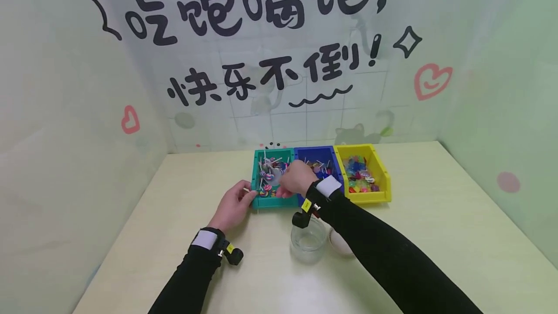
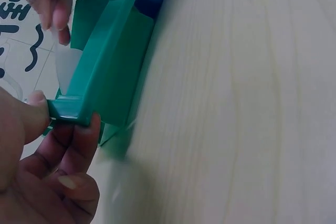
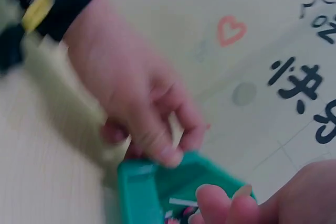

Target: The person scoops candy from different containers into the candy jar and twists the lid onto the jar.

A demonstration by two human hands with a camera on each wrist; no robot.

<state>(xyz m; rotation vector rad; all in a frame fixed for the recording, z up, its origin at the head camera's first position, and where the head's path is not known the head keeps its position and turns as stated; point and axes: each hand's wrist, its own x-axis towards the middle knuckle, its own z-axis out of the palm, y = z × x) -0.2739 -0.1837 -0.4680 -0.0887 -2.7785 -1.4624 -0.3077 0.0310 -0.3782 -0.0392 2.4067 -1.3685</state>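
At the near left corner of a green bin (image 1: 274,203), my left hand (image 1: 233,205) pinches the rim, thumb (image 2: 37,114) on top and fingers below. Miniature swirl lollipops (image 1: 267,189) with white sticks lie inside that bin. My right hand (image 1: 298,178) is over the bin's right side with its fingers curled. From these fingers a whitish translucent scoop-like piece (image 2: 67,69) reaches down into the bin; its exact kind cannot be made out. Part of the bin's contents is hidden behind the right hand.
A blue bin (image 1: 317,149) with more sticked pieces and a yellow bin (image 1: 368,196) with colourful small pieces (image 1: 359,173) adjoin the green one. Nearer stand a clear glass jar (image 1: 307,240) and a pale round object (image 1: 339,243), partly hidden by the right sleeve.
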